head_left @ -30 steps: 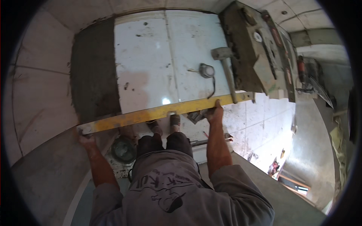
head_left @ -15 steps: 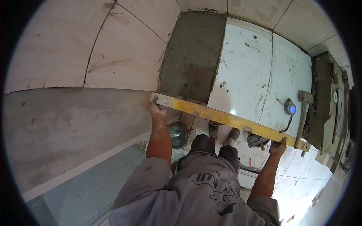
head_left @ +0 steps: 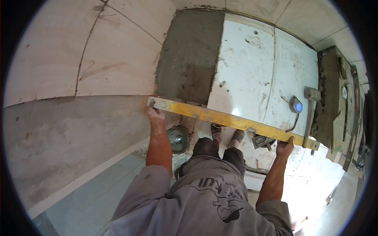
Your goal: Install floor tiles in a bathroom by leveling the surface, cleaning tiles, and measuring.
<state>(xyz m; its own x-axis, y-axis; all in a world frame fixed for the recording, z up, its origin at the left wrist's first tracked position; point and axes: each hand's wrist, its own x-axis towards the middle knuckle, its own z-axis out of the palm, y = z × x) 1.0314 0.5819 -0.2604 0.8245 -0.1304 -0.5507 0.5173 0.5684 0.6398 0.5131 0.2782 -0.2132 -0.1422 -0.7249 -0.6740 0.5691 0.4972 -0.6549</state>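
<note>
A long yellow spirit level (head_left: 220,117) with pale ends spans the front edge of the raised surface, slanting down to the right. My left hand (head_left: 156,113) is closed around its left end, close to the wall. Near the other end, my right hand (head_left: 285,147) grips it from below, thumb on top. Beyond the level lie a grey mortar bed (head_left: 189,55) on the left and two white tiles (head_left: 244,70) on the right, smudged with mortar. How firmly the level touches the tiles I cannot tell.
A hammer (head_left: 312,94) and a round grey device (head_left: 296,106) with a blue face and dark cord lie on the right tile. A mortar-stained board (head_left: 334,94) stands at the right. Below are my feet, a round bucket-like container (head_left: 178,139) and a metal tool (head_left: 263,141).
The whole view has shifted slightly, so everything sits a little further left. Both hands keep their hold, and the level stays in nearly the same place against the tiles.
</note>
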